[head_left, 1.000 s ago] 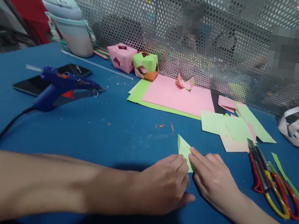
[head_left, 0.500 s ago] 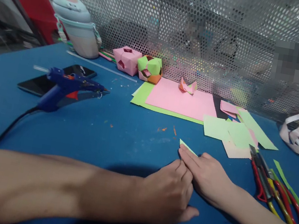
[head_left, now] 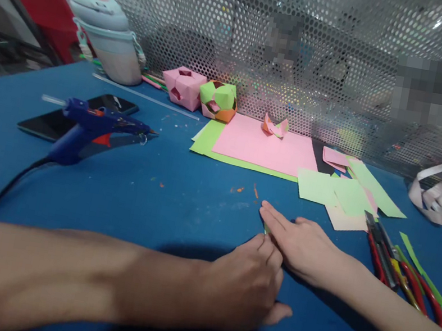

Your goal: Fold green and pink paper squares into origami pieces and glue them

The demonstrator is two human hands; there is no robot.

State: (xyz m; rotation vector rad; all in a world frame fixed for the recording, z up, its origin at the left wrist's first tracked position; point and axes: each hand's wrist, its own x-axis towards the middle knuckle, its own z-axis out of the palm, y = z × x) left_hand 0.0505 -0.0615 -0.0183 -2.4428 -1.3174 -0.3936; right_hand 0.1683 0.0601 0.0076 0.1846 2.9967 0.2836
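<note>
My right hand point(head_left: 301, 242) lies flat on the blue table point(head_left: 154, 205), fingers stretched out and pressing down on a folded green paper piece point(head_left: 266, 229), which it almost wholly covers; only a sliver shows at the fingers' edge. My left hand point(head_left: 245, 284) rests just beside it, fingers curled against the near end of that paper, thumb out to the right. Whether the left fingers pinch the paper is hidden.
A blue glue gun point(head_left: 91, 123) with its cord lies left, beside a dark phone point(head_left: 61, 123). Pink and green sheets point(head_left: 262, 147), cut squares point(head_left: 335, 194), paper cubes point(head_left: 199, 93), scissors and a cutter point(head_left: 396, 262) sit behind and right. A mesh screen point(head_left: 268, 42) closes the back.
My right hand has slid forward over the green triangle, flattening it until it is nearly covered. My left hand has stayed close at its near end.
</note>
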